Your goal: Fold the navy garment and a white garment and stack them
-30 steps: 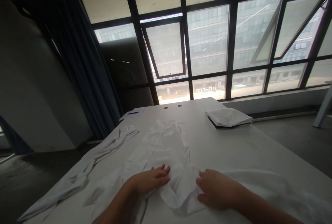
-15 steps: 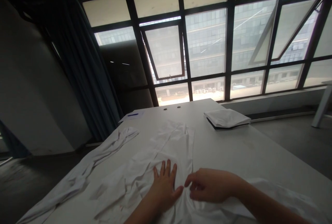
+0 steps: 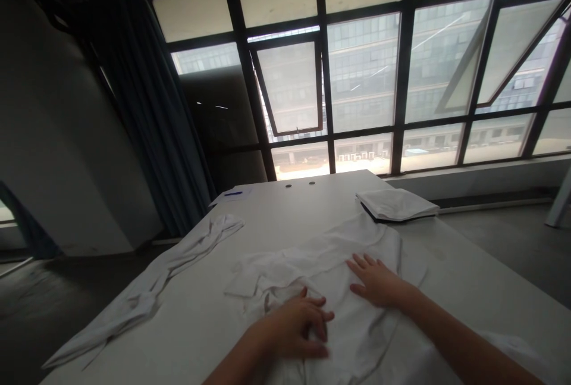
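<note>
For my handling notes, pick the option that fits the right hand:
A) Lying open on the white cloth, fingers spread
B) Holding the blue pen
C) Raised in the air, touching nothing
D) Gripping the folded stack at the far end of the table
A. The right hand rests flat with fingers spread on the white cloth.

Soft, creased white cloth garment [image 3: 312, 263] on a smooth, matt white tabletop [image 3: 464, 266], with glossy window glass [image 3: 363, 69] beyond.
</note>
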A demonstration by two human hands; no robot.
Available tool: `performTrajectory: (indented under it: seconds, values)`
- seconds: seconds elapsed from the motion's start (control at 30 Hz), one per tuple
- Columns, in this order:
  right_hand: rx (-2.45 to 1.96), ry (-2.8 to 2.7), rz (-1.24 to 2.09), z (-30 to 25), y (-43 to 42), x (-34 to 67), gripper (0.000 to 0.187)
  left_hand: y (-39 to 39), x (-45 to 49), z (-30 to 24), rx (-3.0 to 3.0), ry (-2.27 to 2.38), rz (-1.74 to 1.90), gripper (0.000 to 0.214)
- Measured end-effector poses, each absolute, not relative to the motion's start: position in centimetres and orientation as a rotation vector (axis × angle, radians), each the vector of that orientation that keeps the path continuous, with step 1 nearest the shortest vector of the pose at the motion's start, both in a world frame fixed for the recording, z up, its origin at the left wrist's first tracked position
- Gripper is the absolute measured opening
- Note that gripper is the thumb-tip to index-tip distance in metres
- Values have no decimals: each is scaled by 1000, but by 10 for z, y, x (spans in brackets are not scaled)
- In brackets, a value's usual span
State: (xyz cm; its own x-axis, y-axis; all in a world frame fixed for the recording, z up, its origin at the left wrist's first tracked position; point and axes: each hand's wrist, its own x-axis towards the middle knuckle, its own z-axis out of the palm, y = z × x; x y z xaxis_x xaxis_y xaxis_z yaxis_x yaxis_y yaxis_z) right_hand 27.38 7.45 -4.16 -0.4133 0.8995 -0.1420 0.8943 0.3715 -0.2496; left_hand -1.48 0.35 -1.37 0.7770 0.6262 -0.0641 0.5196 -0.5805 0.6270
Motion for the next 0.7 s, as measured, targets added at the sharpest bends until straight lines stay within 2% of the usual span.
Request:
performTrajectory:
  seconds: [0.03,0.23,0.33,0.4,0.5,0.53,0.6,0.7]
  values:
    - [-1700,-2605,433,-40,72,275,73,5,-16,-15,2309,911,237,22]
    - [-1662,-2696,264,-10,31,259,45,13,-19,-14,2401,1426,104,43]
    - [-1566,-2758,234,6,5,249,46,16,-21,-13,2485,1714,33,43]
    - [-1476,-2830,404,14,-6,247,47,14,-23,-16,2522,1793,-16,44]
    - [-1360,-2879,1015,23,-9,247,46,7,-20,-23,2630,1718,-44,42]
    - [-1314,-2838,1127,24,-5,247,47,3,-17,-25,2677,1655,-40,39]
    - [-1247,-2719,1060,22,7,248,49,-5,-9,-28,2764,1495,-33,33]
    - [-1227,-2524,682,10,33,252,40,-15,3,-29,2848,1221,-72,22]
